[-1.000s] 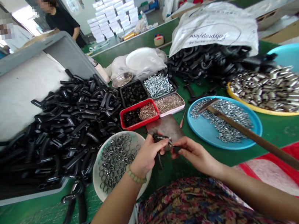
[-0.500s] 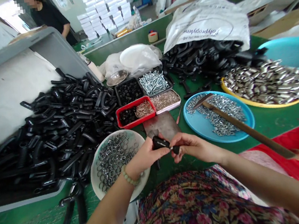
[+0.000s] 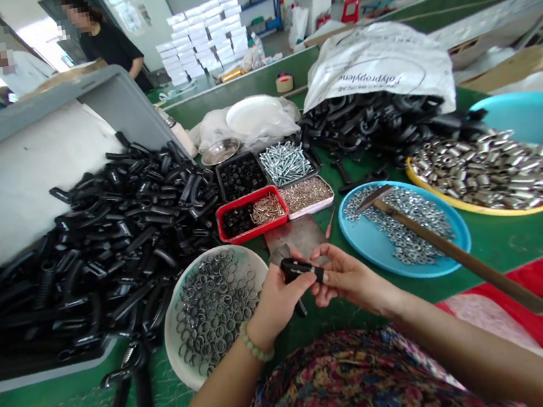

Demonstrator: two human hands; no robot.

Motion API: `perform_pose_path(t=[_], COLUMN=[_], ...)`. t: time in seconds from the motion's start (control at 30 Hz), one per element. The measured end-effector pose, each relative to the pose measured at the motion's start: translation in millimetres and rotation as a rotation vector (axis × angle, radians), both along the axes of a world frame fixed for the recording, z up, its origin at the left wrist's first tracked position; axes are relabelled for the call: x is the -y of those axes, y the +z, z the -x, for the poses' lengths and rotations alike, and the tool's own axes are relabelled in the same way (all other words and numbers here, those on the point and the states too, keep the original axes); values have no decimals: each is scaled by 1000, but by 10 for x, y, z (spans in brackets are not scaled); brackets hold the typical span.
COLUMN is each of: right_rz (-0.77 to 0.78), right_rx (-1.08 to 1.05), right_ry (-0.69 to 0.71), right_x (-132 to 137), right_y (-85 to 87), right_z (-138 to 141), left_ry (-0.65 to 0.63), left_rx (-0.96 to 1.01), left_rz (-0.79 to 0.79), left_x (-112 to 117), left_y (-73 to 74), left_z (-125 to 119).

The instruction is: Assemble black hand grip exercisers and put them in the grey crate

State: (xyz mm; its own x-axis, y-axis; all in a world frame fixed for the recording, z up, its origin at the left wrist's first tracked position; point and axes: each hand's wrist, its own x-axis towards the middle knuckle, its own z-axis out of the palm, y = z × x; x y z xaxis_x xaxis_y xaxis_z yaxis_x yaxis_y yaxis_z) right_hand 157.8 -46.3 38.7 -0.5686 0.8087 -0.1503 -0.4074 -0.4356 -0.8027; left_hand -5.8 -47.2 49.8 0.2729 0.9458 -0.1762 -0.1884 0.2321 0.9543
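Together, two hands work low in the head view, over a green bench (image 3: 509,244). The left hand (image 3: 280,303), a bead bracelet on its wrist, curls round one black plastic part (image 3: 297,269), while the right hand (image 3: 349,275) pinches the part's far end between thumb and fingers. Just left of the left hand sits one white bowl (image 3: 254,260) of metal rings. Just beyond both hands lies one steel plate (image 3: 296,235). Right of the right hand is one blue tray (image 3: 460,231) of nuts, with one wooden-handled hammer (image 3: 449,246) lying across it. Four small trays (image 3: 250,213) stand beyond the plate, and a large heap of black plastic parts (image 3: 121,251) lies further left of the left hand.
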Motion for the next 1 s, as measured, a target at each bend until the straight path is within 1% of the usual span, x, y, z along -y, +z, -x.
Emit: perform_pose_path(t=[0.07,0.13,0.17,0.23,0.27,0.3,0.33,0.37,0.4,0.43,0.5,0.57,0.63,0.67,0.73,0.83,0.9,1.0], right_rz=[-3,-54,-96,-227,-333,-476,-649,-849,-1055,-1216,-1311,-1334,-1355,-1362,-1365,-1329,-1282,-1218], right_rx=[38,133,199,353,455,585,752,962,1216,1457,1594,1624,1637,1637,1626,1581,1527,1438], right_ry=[-22,-47,-38,61,106,132,129,52,19,70,119,168,194,196,171,90,43,24], right_x=[28,20,-17,-197,-345,-528,-735,-954,-1171,-1372,-1691,-1882,-1974,-1998,-2024,-2020,-1957,-1723], right_y=[0,24,52,138,193,249,299,337,359,360,306,204,101,63,33,79,119,108], right_z=[46,57,47,13,5,15,49,111,200,308,540,725,819,835,823,724,589,268], left_ry=[-49,-98,-120,-127,-105,-79,-72,-100,-159,-236,-382,-437,-420,-401,-361,-298,-248,-204], left_rx=[27,-26,-84,-263,-388,-530,-682,-830,-963,-1078,-1250,-1345,-1356,-1338,-1290,-1253,-1248,-1240], left_rz=[0,-14,-30,-97,-151,-222,-308,-408,-518,-633,-842,-966,-999,-995,-969,-908,-851,-763], left_x=[4,-5,-20,-80,-126,-181,-242,-307,-371,-432,-533,-595,-617,-614,-595,-572,-575,-593], left_y=[-12,-22,-23,-15,-10,-6,-9,-23,-51,-95,-225,-375,-490,-522,-534,-483,-451,-434], left_z=[18,75,121,236,293,339,364,364,337,287,152,40,2,9,51,96,86,44])
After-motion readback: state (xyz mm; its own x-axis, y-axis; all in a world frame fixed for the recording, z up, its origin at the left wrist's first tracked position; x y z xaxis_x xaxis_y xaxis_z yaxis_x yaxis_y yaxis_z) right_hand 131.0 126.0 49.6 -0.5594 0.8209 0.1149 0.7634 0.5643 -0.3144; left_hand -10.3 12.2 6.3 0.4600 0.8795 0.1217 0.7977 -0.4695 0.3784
